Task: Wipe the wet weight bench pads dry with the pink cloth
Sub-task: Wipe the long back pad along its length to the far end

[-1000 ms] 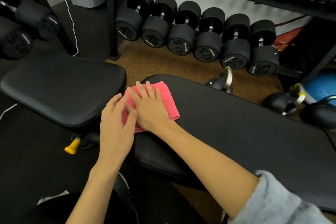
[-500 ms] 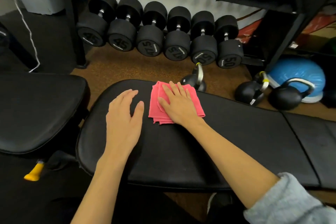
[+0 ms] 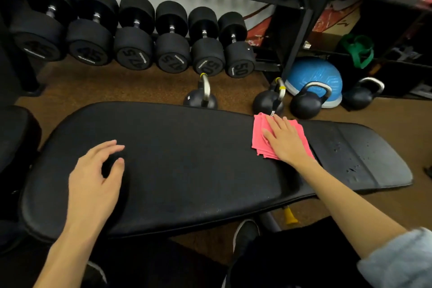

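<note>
Two hands were nearly side by side half a second ago, now they're well apart. Left hand (image 3: 95,184) rests on the long bench pad (image 3: 187,159), fingers loosely curled, holding nothing. Pink cloth (image 3: 258,138) has slid way right under the right hand (image 3: 286,142), fingers flat and slightly spread. Droplets (image 3: 350,167) just right of it, kettlebells (image 3: 305,104) behind.

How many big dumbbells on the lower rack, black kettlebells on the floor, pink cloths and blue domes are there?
Big dumbbells, lower rack: 6
Black kettlebells, floor: 4
Pink cloth: 1
Blue dome: 1
Total: 12
</note>
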Motion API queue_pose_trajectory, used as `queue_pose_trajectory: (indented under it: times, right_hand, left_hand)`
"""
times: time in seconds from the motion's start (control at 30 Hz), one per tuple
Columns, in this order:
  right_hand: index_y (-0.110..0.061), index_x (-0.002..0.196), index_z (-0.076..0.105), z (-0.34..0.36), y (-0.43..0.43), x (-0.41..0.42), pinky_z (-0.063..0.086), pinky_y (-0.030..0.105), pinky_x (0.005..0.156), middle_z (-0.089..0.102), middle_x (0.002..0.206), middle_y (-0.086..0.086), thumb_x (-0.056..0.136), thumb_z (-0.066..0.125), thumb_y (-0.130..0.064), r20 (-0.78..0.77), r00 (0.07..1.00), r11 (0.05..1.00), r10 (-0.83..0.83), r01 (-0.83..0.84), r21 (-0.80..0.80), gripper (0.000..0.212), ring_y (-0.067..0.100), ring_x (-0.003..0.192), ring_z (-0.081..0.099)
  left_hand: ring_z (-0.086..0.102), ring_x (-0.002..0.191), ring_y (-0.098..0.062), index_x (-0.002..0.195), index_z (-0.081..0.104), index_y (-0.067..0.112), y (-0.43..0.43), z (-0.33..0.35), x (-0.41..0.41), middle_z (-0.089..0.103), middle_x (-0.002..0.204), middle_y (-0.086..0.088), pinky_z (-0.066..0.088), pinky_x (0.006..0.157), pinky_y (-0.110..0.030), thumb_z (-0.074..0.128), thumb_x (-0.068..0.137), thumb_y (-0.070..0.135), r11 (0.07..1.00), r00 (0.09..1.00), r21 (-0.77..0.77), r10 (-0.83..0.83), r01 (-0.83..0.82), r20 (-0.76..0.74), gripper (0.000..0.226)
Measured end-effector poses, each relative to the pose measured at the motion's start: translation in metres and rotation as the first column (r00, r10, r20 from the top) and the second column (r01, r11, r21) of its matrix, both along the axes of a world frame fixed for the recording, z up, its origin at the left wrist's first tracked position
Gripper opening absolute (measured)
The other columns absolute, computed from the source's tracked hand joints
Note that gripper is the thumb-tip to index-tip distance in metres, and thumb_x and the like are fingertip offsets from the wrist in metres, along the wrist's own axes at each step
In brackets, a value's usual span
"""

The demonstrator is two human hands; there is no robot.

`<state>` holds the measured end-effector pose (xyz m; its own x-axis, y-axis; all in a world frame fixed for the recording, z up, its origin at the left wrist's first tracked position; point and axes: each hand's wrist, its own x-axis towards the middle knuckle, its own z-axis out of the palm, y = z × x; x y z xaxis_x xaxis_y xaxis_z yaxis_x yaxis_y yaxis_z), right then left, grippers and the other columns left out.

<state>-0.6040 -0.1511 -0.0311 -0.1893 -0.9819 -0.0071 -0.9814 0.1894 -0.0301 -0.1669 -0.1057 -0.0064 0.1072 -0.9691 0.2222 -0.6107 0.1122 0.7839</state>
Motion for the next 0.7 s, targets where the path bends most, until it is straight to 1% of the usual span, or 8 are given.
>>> queue_pose_trajectory:
  times: [0.07,0.13,0.2,0.3,0.37,0.57,0.63,0.7]
  right_hand:
    - [-0.008,0.149,0.032,-0.005,0.022,-0.002,0.009,0.047,0.121,0.026,0.159,0.013,0.089,-0.002,-0.056,-0.037,0.999,1.000,0.027,-0.027,0.001,0.083,0.032,0.148,0.016]
    - [-0.011,0.152,0.024,-0.010,0.043,0.006,0.007,0.048,0.121,0.019,0.161,0.012,0.091,-0.007,-0.060,-0.021,1.000,1.000,-0.003,0.003,-0.005,0.084,0.032,0.150,0.010]
    - [-0.016,0.154,0.019,-0.014,0.061,0.022,0.005,0.049,0.121,0.011,0.163,0.010,0.095,0.003,-0.060,0.047,0.996,0.997,-0.072,0.072,-0.008,0.076,0.031,0.150,0.005]
    - [-0.017,0.155,0.017,-0.012,0.082,0.062,0.007,0.052,0.120,0.009,0.163,0.010,0.091,-0.004,-0.060,0.020,0.996,0.996,-0.082,0.082,-0.027,0.080,0.034,0.150,0.004]
    - [-0.018,0.155,0.012,-0.008,0.094,0.098,0.005,0.050,0.121,0.009,0.163,0.010,0.088,0.002,-0.059,0.058,0.995,0.996,-0.083,0.085,-0.034,0.080,0.035,0.150,0.003]
    - [-0.022,0.156,0.003,0.005,0.109,0.209,-0.004,0.047,0.121,-0.002,0.164,0.007,0.088,-0.004,-0.058,0.105,0.993,0.998,0.062,-0.061,-0.013,0.077,0.031,0.150,-0.008]
    - [-0.022,0.156,0.002,0.007,0.111,0.243,-0.006,0.047,0.121,-0.006,0.164,0.008,0.090,-0.003,-0.056,0.122,0.984,0.991,0.132,-0.133,-0.008,0.074,0.032,0.150,-0.011]
    - [-0.021,0.156,0.003,0.009,0.110,0.277,-0.006,0.049,0.120,-0.007,0.164,0.009,0.096,0.003,-0.053,0.137,0.965,0.975,0.222,-0.219,-0.035,0.068,0.034,0.149,-0.013]
  left_hand:
    - [0.047,0.126,-0.017,0.114,0.067,0.020,0.007,-0.003,-0.002,0.059,0.132,0.007,0.036,0.095,-0.026,0.057,0.092,0.015,1.000,0.999,0.006,-0.030,0.030,0.033,0.025]
    - [0.047,0.126,-0.016,0.115,0.067,0.019,0.013,-0.003,-0.006,0.059,0.132,0.007,0.035,0.099,-0.030,0.058,0.092,0.015,0.998,0.997,0.015,-0.059,0.058,0.045,0.025]
    - [0.047,0.125,-0.015,0.116,0.067,0.019,0.016,-0.002,-0.008,0.059,0.132,0.007,0.038,0.102,-0.037,0.058,0.091,0.016,0.996,0.996,0.014,-0.085,0.085,0.039,0.026]
    - [0.047,0.125,-0.013,0.116,0.066,0.020,0.019,-0.001,-0.009,0.059,0.132,0.008,0.040,0.104,-0.047,0.058,0.091,0.017,0.994,0.994,0.011,-0.111,0.111,0.024,0.027]
    - [0.047,0.125,-0.011,0.115,0.067,0.021,0.020,0.000,-0.003,0.059,0.131,0.010,0.040,0.104,-0.046,0.058,0.091,0.018,0.996,0.996,0.002,-0.094,0.094,0.002,0.026]
    - [0.044,0.120,-0.002,0.113,0.067,0.024,0.023,0.004,0.016,0.060,0.127,0.014,0.042,0.100,-0.038,0.058,0.091,0.019,0.999,0.998,-0.040,-0.039,0.037,-0.050,0.024]
    - [0.044,0.117,0.001,0.112,0.068,0.024,0.023,0.003,0.017,0.061,0.125,0.015,0.039,0.102,-0.031,0.059,0.090,0.017,0.997,0.998,-0.057,-0.046,0.043,-0.042,0.024]
    - [0.044,0.116,0.002,0.111,0.068,0.024,0.022,0.003,0.018,0.061,0.123,0.016,0.033,0.098,-0.018,0.060,0.089,0.016,0.997,0.998,-0.064,-0.048,0.045,-0.042,0.025]
